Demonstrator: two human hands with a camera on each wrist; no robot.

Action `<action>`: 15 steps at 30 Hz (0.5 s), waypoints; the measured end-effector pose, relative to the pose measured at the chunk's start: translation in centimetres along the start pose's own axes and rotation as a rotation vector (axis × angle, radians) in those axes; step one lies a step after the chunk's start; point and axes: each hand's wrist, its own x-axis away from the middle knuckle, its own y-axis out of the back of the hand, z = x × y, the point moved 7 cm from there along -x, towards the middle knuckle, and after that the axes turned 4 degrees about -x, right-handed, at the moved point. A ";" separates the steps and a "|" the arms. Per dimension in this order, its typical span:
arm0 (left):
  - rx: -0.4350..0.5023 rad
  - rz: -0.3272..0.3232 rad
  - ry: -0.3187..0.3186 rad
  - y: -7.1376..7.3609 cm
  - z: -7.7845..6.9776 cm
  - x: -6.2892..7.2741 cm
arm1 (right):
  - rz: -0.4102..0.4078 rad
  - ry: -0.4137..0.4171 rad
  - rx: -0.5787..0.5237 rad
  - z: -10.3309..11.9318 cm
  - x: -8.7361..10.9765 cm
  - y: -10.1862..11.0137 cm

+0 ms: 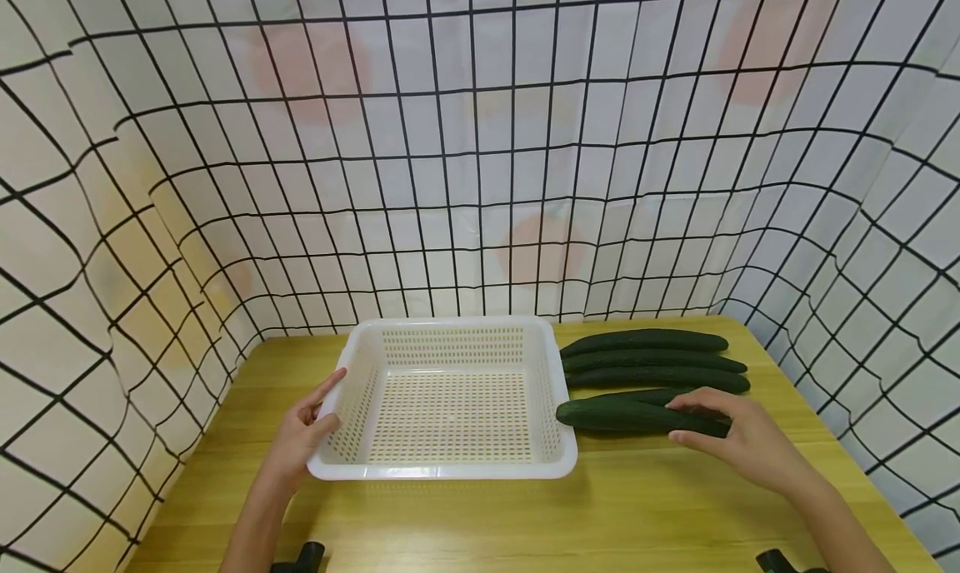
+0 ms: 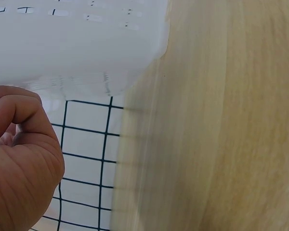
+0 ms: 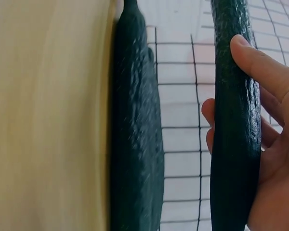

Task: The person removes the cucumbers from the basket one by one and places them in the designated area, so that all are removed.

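My left hand (image 1: 300, 435) grips the left rim of a white slotted plastic basket (image 1: 442, 471), with nothing lying inside. In the left wrist view its fingers are curled beneath the white basket wall (image 2: 72, 53). My right hand (image 1: 750, 440) holds a dark green cucumber (image 1: 622, 416) near its right end, thumb on one side and fingers on the other. The right wrist view shows this cucumber (image 3: 236, 125) apart from the table. Its left tip overlaps the basket's right rim in the head view. Partly hidden behind it lies another cucumber (image 1: 660, 395).
Three more cucumbers (image 1: 652, 359) lie side by side at the back right of the wooden table (image 1: 450, 527). White sheeting with a black grid (image 1: 480, 181) encloses the table's back and sides. Dark objects (image 1: 306, 556) poke in at the bottom edge by both forearms.
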 end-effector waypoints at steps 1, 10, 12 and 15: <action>0.002 0.001 -0.001 0.0 0.0 0.0 | -0.003 -0.002 0.003 -0.3 0.2 0.1; -0.003 0.002 -0.010 0.0 -0.3 0.1 | 0.011 -0.036 -0.003 -2.6 1.2 0.2; 0.000 0.005 -0.005 0.0 -0.3 0.1 | 0.014 -0.024 -0.011 -3.2 1.3 0.0; 0.006 0.009 0.001 0.0 -0.2 0.1 | 0.018 0.004 -0.001 -4.0 1.4 -0.5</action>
